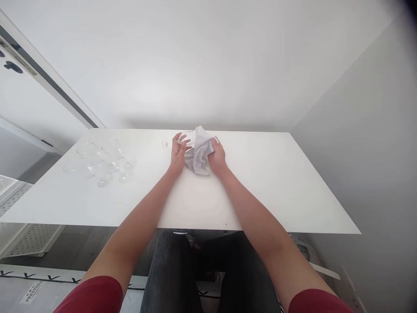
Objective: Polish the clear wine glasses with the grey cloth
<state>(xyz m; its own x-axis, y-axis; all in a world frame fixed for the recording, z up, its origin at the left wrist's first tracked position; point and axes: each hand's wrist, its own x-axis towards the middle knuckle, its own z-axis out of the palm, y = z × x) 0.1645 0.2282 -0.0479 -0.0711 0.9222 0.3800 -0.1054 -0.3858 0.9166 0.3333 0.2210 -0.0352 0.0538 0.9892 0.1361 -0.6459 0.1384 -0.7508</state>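
Near the back middle of the white table, my left hand grips the bowl of a clear stemmed glass, its fingers curled round it. The glass lies tilted sideways, with its stem and foot pointing left. A light grey cloth is bunched over the right end of the glass. My right hand is closed on that cloth; its fingers are partly hidden by the folds, and so is the rim of the glass.
Several clear stemmed glasses are grouped on the left of the white table. A white wall rises behind the table, and a door with a dark handle is at the far left. A white perforated basket is below on the left.
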